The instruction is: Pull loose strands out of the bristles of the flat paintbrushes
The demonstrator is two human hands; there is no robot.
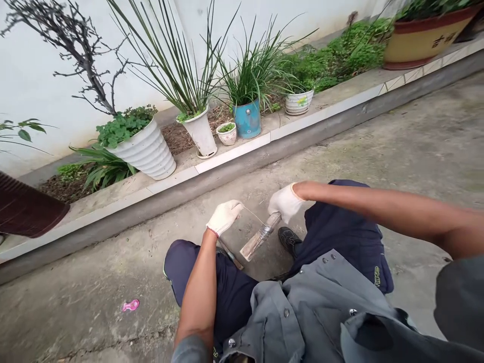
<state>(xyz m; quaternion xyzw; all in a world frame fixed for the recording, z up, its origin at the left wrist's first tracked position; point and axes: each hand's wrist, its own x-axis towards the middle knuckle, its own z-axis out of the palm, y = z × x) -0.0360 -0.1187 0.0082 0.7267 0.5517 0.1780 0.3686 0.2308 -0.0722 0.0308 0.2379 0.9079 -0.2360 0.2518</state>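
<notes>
Both my hands wear white gloves. My right hand (285,201) is closed round the upper end of a short wooden handle (254,245) that slants down to the left. A band of thin wire (264,232) is wound round the handle's middle. From that band a strand of wire (252,214) runs up to my left hand (224,217), which pinches its end. Under my left wrist lies a dark tool (230,254) on my knee, only partly visible.
I sit on a concrete yard (94,292) facing a raised tiled ledge (234,151) with several potted plants: a ribbed white pot (149,151), a tall white pot (202,133), a blue pot (247,118). A pink scrap (130,305) lies at left. My shoe (289,239) is by the handle.
</notes>
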